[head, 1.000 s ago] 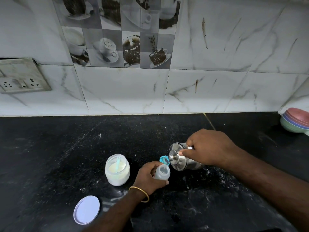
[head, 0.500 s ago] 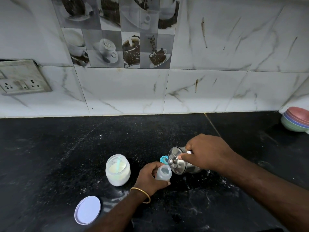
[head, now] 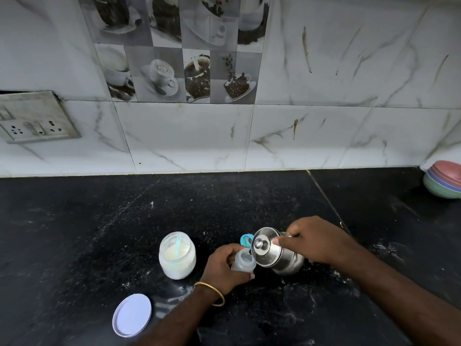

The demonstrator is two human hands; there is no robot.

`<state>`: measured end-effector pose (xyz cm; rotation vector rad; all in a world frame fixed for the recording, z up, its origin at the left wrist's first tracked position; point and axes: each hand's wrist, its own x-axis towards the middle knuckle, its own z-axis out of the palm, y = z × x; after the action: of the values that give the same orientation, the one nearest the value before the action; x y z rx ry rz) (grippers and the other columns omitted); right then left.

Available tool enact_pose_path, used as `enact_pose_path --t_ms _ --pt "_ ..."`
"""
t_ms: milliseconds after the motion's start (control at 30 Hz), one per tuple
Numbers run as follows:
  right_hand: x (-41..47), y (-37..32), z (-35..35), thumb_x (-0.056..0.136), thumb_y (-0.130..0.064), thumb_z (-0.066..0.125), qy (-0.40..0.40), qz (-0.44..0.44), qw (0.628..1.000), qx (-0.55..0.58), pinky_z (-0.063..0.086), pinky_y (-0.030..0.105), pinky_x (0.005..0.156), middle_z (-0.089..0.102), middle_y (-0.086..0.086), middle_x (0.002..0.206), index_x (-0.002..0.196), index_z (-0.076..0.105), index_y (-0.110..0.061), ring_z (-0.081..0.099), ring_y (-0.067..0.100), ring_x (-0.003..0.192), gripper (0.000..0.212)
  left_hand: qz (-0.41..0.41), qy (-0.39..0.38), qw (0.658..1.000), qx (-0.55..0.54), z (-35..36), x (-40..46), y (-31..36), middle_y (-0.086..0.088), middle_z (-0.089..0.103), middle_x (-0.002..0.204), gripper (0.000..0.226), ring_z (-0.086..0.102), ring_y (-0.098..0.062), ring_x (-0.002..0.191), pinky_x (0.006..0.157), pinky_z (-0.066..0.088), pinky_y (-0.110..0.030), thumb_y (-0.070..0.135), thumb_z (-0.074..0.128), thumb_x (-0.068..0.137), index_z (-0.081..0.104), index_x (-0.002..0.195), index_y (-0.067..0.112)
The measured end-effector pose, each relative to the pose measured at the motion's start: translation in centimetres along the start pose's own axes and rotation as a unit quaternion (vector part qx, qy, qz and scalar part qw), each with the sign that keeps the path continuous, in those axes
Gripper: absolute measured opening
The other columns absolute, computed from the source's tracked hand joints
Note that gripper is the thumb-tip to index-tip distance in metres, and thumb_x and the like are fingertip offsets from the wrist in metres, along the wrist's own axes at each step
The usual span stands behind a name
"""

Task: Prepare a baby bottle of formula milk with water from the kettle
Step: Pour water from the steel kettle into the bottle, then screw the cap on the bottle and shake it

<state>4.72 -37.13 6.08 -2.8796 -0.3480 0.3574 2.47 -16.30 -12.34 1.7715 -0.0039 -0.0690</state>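
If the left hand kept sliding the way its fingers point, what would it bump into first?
The left hand points right, wrapped around the small bottle. Just past it is the steel kettle, tipped over the bottle's mouth, so the kettle likely comes first. One view cannot show how near they are.

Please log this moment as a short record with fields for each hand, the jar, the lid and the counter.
left hand: grip around the open baby bottle
right hand: tilts the steel kettle toward the bottle mouth
jar: open, white powder and blue scoop inside
jar lid: flat, near front edge
counter: black, powder specks
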Motion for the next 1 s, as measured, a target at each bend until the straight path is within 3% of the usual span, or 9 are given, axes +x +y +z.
enact_pose_path --t_ms 100,233,367,500,833,1000 --pt "0.1 1.6 0.9 0.087 -0.057 0.063 -0.03 0.029 0.992 0.123 0.052 0.034 0.057 0.068 0.006 0.06 0.06 0.06 -0.012 0.064 0.014 0.047 0.053 -0.008 0.004 1.0 -0.003 -0.1 0.1 -0.1 -0.001 0.075 0.104 0.057 0.072 -0.012 0.095 0.087 0.057 -0.025 0.019 0.093 0.049 0.071 0.101 0.023" --pt "-0.4 3.8 2.8 0.089 -0.05 0.066 -0.048 0.074 0.959 0.27 0.043 0.021 0.047 0.065 0.004 0.057 0.059 0.059 -0.015 0.061 0.017 0.047 0.047 -0.016 0.011 1.0 -0.012 -0.4 0.2 0.2 0.001 0.076 0.102 0.055 0.073 -0.012 0.094 0.088 0.058 -0.027 0.016 0.093 0.048 0.072 0.098 0.023" --pt "-1.0 5.8 5.1 0.092 -0.047 0.063 -0.033 0.1 0.928 0.357 0.041 0.022 0.046 0.062 0.006 0.058 0.064 0.06 -0.014 0.06 0.019 0.05 0.044 -0.026 0.02 0.999 -0.017 -0.8 0.2 0.5 0.004 0.077 0.101 0.054 0.073 -0.012 0.095 0.089 0.058 -0.028 0.014 0.093 0.049 0.072 0.098 0.024" --pt "-1.1 7.5 7.5 0.093 -0.046 0.06 -0.021 0.127 0.905 0.406 0.042 0.025 0.048 0.063 0.007 0.06 0.069 0.06 -0.011 0.06 0.02 0.051 0.043 -0.03 0.025 0.999 -0.018 -1.1 0.2 0.6 0.005 0.078 0.1 0.054 0.073 -0.011 0.094 0.09 0.058 -0.029 0.009 0.093 0.051 0.072 0.098 0.023" --pt "-0.7 9.7 11.0 0.093 -0.036 0.059 0.002 0.14 0.865 0.482 0.045 0.029 0.052 0.065 0.016 0.065 0.081 0.063 0.009 0.062 0.024 0.055 0.047 -0.04 0.026 0.999 0.0 -1.4 0.0 0.8 0.011 0.077 0.101 0.058 0.072 -0.009 0.096 0.094 0.057 -0.035 0.02 0.093 0.047 0.072 0.1 0.028" --pt "-0.8 10.5 10.6 0.082 -0.049 0.061 -0.043 0.156 0.867 0.472 0.042 0.026 0.049 0.069 0.011 0.072 0.08 0.062 -0.004 0.061 0.02 0.055 0.046 -0.043 0.025 0.999 0.005 -1.5 -0.1 1.3 0.012 0.077 0.101 0.059 0.072 -0.008 0.096 0.097 0.056 -0.04 0.025 0.091 0.046 0.072 0.101 0.029"
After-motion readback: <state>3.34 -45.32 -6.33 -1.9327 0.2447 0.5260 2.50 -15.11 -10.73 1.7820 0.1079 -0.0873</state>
